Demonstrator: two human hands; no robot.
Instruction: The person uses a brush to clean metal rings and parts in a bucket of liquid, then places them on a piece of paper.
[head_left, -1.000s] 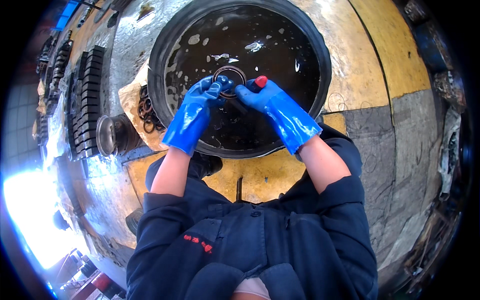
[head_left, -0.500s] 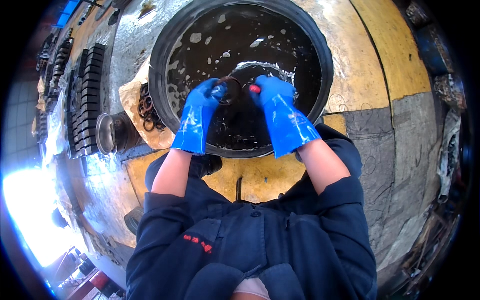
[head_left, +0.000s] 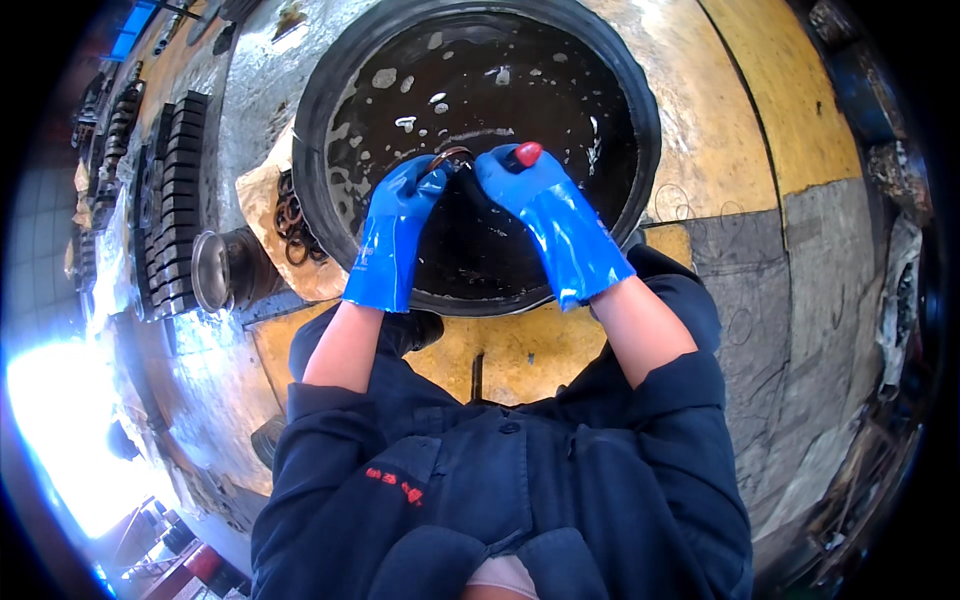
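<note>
The left hand is pinching a brown ring by its left side, with the fingers closed on it. The right hand is wrapping around a tool with a red end, just beside the ring. Whether the tool is touching the ring, I cannot tell. Both hands are holding these 2 things above the near half of a black tub, probably so that drips are falling into its dark liquid. The edge grip is probably leaving most of the ring exposed.

The ring is lying tilted, almost edge-on to the view, its visible arc running left to right. The tool's red end is pointing far and right; its long axis seems to be slanting back toward near left, where its dark part is blending into the liquid.

More rings are resting on a brown sheet left of the tub, within easy reach.
</note>
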